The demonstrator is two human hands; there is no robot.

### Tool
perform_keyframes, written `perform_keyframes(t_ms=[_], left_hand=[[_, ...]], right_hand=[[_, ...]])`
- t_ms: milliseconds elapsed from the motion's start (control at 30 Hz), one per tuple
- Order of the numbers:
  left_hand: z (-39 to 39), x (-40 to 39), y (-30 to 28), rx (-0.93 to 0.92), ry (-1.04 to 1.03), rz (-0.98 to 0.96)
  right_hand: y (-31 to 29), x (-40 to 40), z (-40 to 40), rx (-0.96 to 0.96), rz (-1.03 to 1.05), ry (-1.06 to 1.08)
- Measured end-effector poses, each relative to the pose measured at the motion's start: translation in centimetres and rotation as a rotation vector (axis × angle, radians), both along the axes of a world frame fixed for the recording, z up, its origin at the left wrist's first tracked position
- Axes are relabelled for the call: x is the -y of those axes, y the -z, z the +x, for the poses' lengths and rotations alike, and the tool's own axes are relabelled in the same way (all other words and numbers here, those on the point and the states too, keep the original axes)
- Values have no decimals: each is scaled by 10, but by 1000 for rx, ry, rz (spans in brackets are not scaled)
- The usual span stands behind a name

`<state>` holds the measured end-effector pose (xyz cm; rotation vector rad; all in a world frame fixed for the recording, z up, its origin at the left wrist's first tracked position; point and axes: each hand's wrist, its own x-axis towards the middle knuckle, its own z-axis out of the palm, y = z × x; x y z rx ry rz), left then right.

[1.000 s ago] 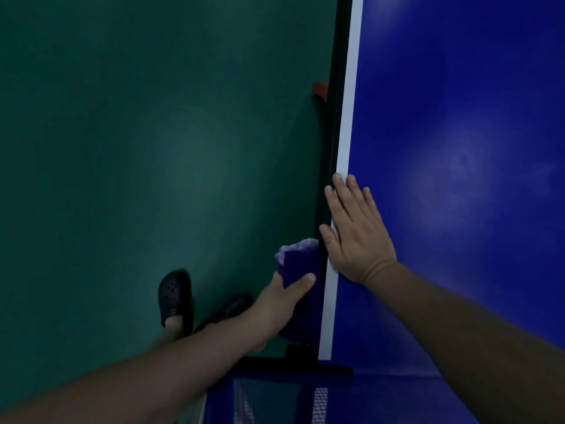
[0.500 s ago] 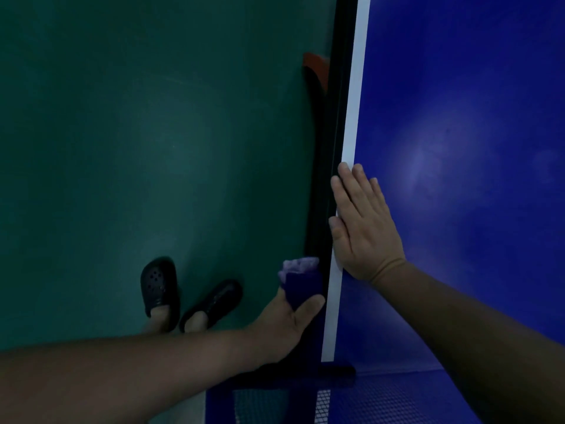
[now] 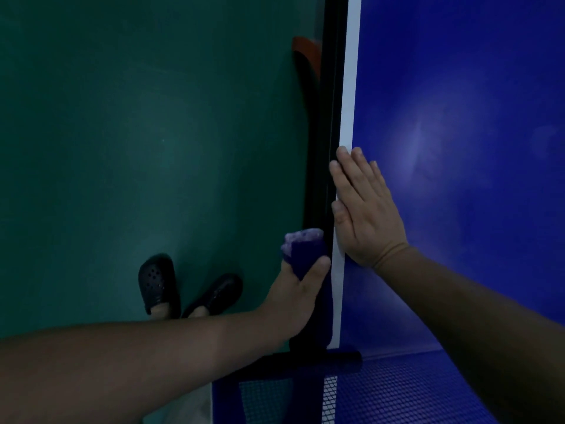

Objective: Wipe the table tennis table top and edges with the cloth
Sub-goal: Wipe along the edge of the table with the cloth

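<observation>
Purple cloth (image 3: pixel 302 249), bunched, is gripped in the left hand (image 3: pixel 298 296) and is held against the dark side edge (image 3: pixel 328 117) of the surface, just beside the white line (image 3: pixel 348 87) that borders the blue top (image 3: pixel 458 148). The cloth is pinched between thumb and curled fingers, with its paler fold showing above them. The right hand (image 3: pixel 365 209) is laid flat on the top, fingers straight and together, its thumb side lying over the white line near the cloth; nothing is held in it. The net (image 3: pixel 382 390) and its post (image 3: pixel 308 359) are seen at the bottom of the view, so the wiped spot is judged to lie close to the middle of the surface's length. The edge is judged to be the step in hand. How much of the top is already wiped cannot be told; no streaks or wet marks are plainly shown on the blue. A long stretch of edge runs away above the cloth and is judged still to be done, as are the other sides, which are out of view
</observation>
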<state>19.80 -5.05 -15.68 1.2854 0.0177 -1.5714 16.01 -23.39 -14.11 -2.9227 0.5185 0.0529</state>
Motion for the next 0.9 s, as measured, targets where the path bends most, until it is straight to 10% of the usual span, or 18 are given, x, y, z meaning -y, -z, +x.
perform_keyframes(t_ms=[233,567,900], left_hand=[[31,47,16,411,-279,-64],[3,5,6,8,-172,-109],[28,34,21,586,-213,-163]], right_hand=[[1,-1,-1,31,9,-7],[3,1,-1,61,14,-7],[2,0,-1,59,18,0]])
